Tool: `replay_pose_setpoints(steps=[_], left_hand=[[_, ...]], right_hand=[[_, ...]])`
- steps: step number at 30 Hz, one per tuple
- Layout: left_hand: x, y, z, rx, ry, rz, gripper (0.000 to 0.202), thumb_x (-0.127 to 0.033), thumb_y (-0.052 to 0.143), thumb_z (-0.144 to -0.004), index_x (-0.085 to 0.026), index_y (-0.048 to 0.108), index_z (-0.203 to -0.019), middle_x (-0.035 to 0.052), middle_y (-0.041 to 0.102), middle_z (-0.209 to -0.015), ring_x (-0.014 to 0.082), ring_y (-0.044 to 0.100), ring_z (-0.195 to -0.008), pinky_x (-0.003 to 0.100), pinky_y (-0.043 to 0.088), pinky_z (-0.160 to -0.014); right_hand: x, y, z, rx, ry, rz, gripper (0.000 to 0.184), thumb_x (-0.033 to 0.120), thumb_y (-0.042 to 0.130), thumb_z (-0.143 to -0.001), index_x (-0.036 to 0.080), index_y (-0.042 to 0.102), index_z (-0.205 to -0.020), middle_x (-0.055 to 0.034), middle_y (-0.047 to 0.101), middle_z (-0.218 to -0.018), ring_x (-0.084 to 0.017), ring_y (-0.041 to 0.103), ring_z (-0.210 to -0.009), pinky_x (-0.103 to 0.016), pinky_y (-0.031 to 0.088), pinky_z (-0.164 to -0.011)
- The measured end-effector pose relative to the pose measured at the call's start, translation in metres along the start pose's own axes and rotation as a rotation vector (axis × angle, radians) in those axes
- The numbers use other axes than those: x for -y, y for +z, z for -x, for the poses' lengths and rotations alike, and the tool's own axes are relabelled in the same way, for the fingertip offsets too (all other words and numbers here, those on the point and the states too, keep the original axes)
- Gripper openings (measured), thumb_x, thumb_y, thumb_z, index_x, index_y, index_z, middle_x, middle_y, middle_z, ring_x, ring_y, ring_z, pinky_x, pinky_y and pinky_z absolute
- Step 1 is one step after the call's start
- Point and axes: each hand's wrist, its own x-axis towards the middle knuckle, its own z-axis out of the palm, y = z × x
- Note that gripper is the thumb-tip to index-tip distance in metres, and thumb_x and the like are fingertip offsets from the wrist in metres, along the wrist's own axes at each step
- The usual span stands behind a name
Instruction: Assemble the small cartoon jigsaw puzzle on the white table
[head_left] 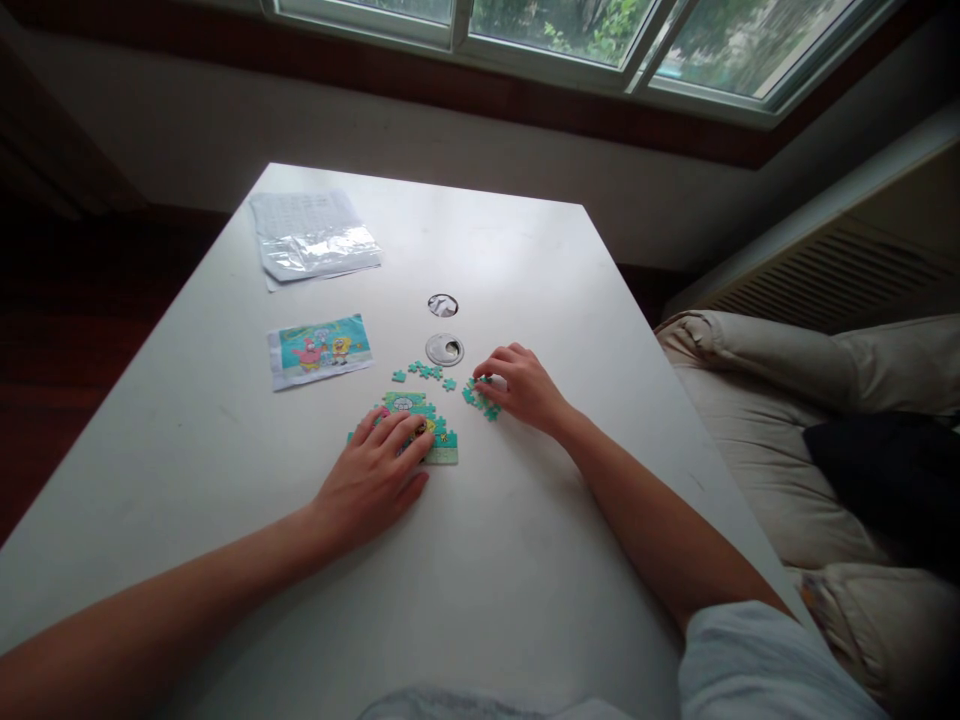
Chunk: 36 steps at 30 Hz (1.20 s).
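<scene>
A partly joined jigsaw puzzle [444, 452] in green and teal with cartoon figures lies on the white table. My left hand [381, 470] rests flat over its left and middle part, fingers spread, hiding much of the picture. Just to the right, a small heap of loose puzzle pieces [491, 411] sits under the fingertips of my right hand [521, 385]. Its thumb and index finger come together at a teal puzzle piece [471, 391] on the near edge of that heap. Several more loose pieces [426, 371] are scattered beyond the joined part.
A picture sheet [321, 350] with the cartoon figures lies left of the puzzle. Behind it are papers in a clear plastic sleeve [315, 240]. A round hole [443, 305] and a round metallic cover [441, 349] are mid-table. A beige sofa [750, 440] stands at right.
</scene>
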Motion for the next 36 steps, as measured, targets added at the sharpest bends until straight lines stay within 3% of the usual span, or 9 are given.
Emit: replay_pose_setpoints(steps=[10,19,25,28,32,36], left_hand=[[-0.0001,-0.0001,-0.0005,-0.023,-0.014,0.010,0.040,-0.029,0.056,-0.096,-0.020,0.059,-0.135,0.0120,0.056,-0.144,0.0328,0.048,-0.136,0.056,0.032,-0.120],[0.0002,0.0018,0.0005,-0.024,-0.010,0.000,0.040,-0.030,0.054,-0.097,-0.020,0.058,-0.136,0.0112,0.055,-0.145,0.0325,0.047,-0.136,0.054,0.031,-0.120],[0.0010,-0.0012,-0.0005,-0.037,-0.042,-0.030,0.037,-0.030,0.054,-0.097,-0.021,0.059,-0.133,0.0110,0.057,-0.143,0.0322,0.048,-0.134,0.055,0.031,-0.119],[0.0017,-0.0021,-0.0008,-0.048,-0.063,-0.046,0.036,-0.029,0.054,-0.097,-0.022,0.059,-0.132,0.0113,0.058,-0.141,0.0322,0.049,-0.133,0.058,0.028,-0.121],[0.0018,-0.0013,-0.0005,-0.047,-0.072,-0.041,0.037,-0.029,0.055,-0.096,-0.022,0.058,-0.133,0.0115,0.058,-0.141,0.0319,0.049,-0.134,0.060,0.025,-0.123],[0.0007,0.0000,-0.0003,-0.039,-0.051,-0.015,0.037,-0.029,0.054,-0.097,-0.020,0.058,-0.133,0.0124,0.056,-0.143,0.0316,0.048,-0.135,0.059,0.025,-0.123]], right_hand=[[0.0057,0.0047,-0.0004,-0.010,0.015,0.043,0.012,0.032,0.068,-0.090,0.025,0.072,-0.099,-0.0079,0.062,-0.102,-0.026,0.050,-0.100,-0.042,0.042,-0.093],[0.0065,0.0095,-0.0012,-0.072,0.066,0.074,0.017,0.037,0.066,-0.093,0.021,0.067,-0.085,-0.0093,0.062,-0.096,-0.027,0.050,-0.097,-0.044,0.043,-0.090],[0.0005,0.0086,-0.0006,-0.090,0.033,0.007,0.005,0.023,0.063,-0.090,0.023,0.066,-0.088,-0.0070,0.063,-0.094,-0.025,0.052,-0.096,-0.041,0.043,-0.090],[0.0001,0.0081,-0.0005,-0.048,0.032,-0.012,0.008,0.018,0.064,-0.086,0.023,0.068,-0.091,-0.0064,0.063,-0.094,-0.025,0.052,-0.095,-0.040,0.042,-0.090],[0.0040,0.0078,-0.0005,-0.018,0.030,-0.014,0.003,0.024,0.066,-0.087,0.023,0.067,-0.089,-0.0067,0.062,-0.096,-0.024,0.051,-0.096,-0.039,0.042,-0.089],[0.0055,0.0094,-0.0007,-0.025,0.029,-0.009,0.009,0.031,0.067,-0.090,0.023,0.066,-0.086,-0.0067,0.063,-0.095,-0.024,0.051,-0.096,-0.040,0.042,-0.089]])
